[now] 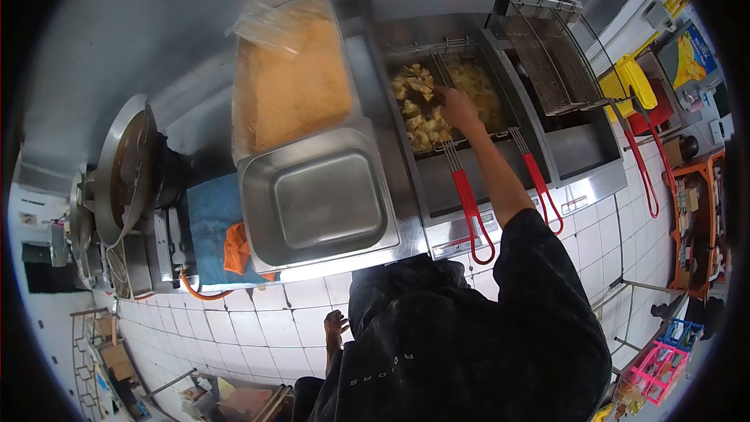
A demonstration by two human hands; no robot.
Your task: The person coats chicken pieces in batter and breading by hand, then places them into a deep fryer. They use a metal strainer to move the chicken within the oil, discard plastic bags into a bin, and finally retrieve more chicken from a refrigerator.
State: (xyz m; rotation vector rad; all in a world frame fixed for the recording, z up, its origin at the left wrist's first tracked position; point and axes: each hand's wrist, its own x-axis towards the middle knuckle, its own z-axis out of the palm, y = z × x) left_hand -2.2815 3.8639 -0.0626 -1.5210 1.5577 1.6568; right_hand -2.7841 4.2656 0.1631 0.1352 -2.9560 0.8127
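Note:
My right hand (459,108) reaches over the deep fryer (449,202), fingers closed around a thin metal utensil (424,84) whose exact kind I cannot make out. The utensil's end is among golden fried pieces (426,126) in the left frying basket. That basket has a red handle (470,215) hanging over the fryer's front. Beside it, bubbling oil (474,90) shows in the second basket, with its own red handle (541,187). Low by my body, my left hand (336,323) hangs over the floor with loosely bent fingers and holds nothing.
Left of the fryer stand a bare steel pan (328,203) and a tray of orange-yellow crumbs (301,82). Farther left are a blue cloth (215,215), an orange cloth (236,248) and a large wok (125,168). A raised wire basket (558,55) stands on the right.

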